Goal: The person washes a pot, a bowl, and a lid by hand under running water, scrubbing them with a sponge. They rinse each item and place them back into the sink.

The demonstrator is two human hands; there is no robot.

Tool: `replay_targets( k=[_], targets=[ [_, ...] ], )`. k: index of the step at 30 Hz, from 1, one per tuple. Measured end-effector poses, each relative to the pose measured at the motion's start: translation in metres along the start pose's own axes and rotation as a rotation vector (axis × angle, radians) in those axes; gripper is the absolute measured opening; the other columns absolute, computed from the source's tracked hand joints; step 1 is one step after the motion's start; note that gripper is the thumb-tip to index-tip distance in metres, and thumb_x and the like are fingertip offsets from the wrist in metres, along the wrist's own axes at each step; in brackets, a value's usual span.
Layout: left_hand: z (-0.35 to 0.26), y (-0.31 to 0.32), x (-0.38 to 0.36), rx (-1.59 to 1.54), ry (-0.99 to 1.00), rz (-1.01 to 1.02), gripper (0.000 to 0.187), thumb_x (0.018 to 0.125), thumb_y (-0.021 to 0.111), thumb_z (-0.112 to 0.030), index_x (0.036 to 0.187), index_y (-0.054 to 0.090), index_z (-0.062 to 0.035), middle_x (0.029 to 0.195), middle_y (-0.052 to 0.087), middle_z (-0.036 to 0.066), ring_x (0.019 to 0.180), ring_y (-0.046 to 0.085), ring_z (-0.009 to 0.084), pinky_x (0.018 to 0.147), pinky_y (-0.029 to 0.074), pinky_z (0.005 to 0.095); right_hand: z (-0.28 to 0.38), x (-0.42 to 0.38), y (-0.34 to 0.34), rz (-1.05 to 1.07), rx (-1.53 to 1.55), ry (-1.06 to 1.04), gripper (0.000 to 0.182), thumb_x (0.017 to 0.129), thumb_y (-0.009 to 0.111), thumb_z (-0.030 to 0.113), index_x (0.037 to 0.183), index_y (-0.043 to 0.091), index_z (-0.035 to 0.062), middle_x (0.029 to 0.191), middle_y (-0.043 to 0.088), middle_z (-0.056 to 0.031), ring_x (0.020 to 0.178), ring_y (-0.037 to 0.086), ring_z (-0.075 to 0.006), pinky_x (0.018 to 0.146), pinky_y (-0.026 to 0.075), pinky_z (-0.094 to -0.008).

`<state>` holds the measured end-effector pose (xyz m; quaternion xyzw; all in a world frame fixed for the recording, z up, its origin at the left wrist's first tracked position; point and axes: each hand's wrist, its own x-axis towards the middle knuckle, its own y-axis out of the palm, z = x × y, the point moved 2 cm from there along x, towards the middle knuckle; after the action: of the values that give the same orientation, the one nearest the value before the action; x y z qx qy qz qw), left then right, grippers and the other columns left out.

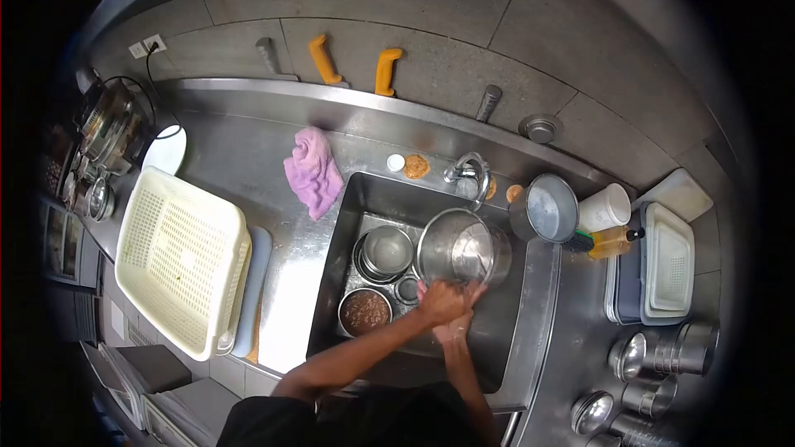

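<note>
A large round metal bowl (pixel 443 240) tilts inside the sink (pixel 505 348) under the faucet (pixel 470 172). My left hand (pixel 445 301) is closed at the bowl's near rim and crosses over my right hand (pixel 454 331). What the left fingers hold is hidden. Below it, my right hand grips the bowl by its near edge, partly covered by the left. To the left in the sink are stacked metal bowls (pixel 387 250), a small round metal cup (pixel 407 290) and a round pan with brownish, lumpy contents (pixel 365 313).
A purple cloth (pixel 313 172) and a cream perforated basket (pixel 182 257) lie left of the sink. To the right stand a metal pot (pixel 552 207), a white tub (pixel 605 207), an amber bottle (pixel 613 242) and stacked trays (pixel 669 261). Several metal containers (pixel 650 396) are at lower right.
</note>
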<state>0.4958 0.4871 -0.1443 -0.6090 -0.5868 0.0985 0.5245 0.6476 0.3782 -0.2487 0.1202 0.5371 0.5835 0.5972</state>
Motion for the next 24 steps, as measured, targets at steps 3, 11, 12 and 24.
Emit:
replay_targets(
  k=[3, 11, 12, 24],
  targets=[
    [0.018, -0.003, 0.015, -0.025, -0.033, 0.062, 0.022, 0.092, 0.061, -0.026, 0.088, 0.064, -0.0043, 0.059, 0.063, 0.012, 0.052, 0.064, 0.0276, 0.046, 0.048, 0.0391, 0.002, 0.062, 0.117, -0.113, 0.174, -0.019, 0.045, 0.102, 0.036, 0.037, 0.129, 0.055, 0.0058, 0.120, 0.062, -0.0101, 0.117, 0.057, -0.0234, 0.102, 0.043, -0.0409],
    [0.055, -0.013, 0.012, -0.800, -1.054, -0.196, 0.050, 0.099, 0.052, -0.043, 0.080, 0.066, 0.0004, 0.057, 0.058, 0.013, 0.052, 0.053, 0.0164, 0.049, 0.040, 0.0373, 0.034, 0.110, 0.052, -0.167, 0.267, -0.138, 0.046, 0.096, 0.038, 0.042, 0.123, 0.057, 0.0094, 0.121, 0.060, -0.0121, 0.116, 0.056, -0.0335, 0.098, 0.047, -0.0491],
    [0.057, -0.010, 0.006, -1.021, -1.083, -0.299, 0.051, 0.099, 0.052, -0.045, 0.077, 0.066, -0.0010, 0.058, 0.056, 0.007, 0.055, 0.050, 0.0127, 0.051, 0.040, 0.0344, 0.041, 0.113, 0.041, -0.052, 0.181, -0.160, 0.047, 0.095, 0.040, 0.042, 0.126, 0.056, 0.0091, 0.123, 0.060, -0.0119, 0.116, 0.056, -0.0332, 0.099, 0.047, -0.0487],
    [0.142, -0.050, -0.035, -1.184, -1.341, -0.050, 0.080, 0.084, 0.045, -0.077, 0.128, 0.053, -0.0100, 0.125, 0.057, 0.013, 0.111, 0.056, 0.0259, 0.091, 0.046, 0.0474, 0.065, 0.121, 0.111, -0.271, -0.642, -0.172, 0.042, 0.080, 0.076, 0.029, 0.105, 0.064, -0.0030, 0.103, 0.068, -0.0107, 0.095, 0.065, -0.0263, 0.079, 0.054, -0.0363]
  ],
)
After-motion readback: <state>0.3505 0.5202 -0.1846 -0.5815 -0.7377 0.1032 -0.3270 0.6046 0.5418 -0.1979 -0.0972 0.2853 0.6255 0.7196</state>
